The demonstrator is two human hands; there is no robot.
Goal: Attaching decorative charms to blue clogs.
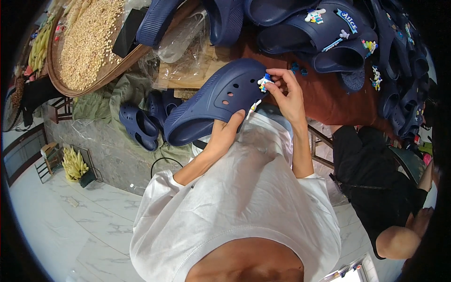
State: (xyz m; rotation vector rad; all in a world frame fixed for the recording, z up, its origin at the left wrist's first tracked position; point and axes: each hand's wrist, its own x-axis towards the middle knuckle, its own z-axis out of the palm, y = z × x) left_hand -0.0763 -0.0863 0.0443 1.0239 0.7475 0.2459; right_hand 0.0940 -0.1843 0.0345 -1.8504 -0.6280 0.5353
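A dark blue clog (195, 105) is tilted across my front, its toe up and to the right. My left hand (225, 134) grips it at the near side, the thumb on the upper and the other fingers hidden inside. At the toe, my right hand (289, 94) pinches a small white, blue and yellow cartoon shoe charm (263, 83) between thumb and fingertips, against the clog's surface. A second, slim white and yellow charm (253, 107) sits at the clog's near edge. Several round holes in the upper show no charm.
Decorated blue clogs (300, 37) are heaped at the upper right on a brown cloth (324, 96). A round tray (56, 77) of corn kernels stands upper left, near clear plastic bags (185, 40). More clogs (136, 124) lie left. Another person in black (371, 174) is at right.
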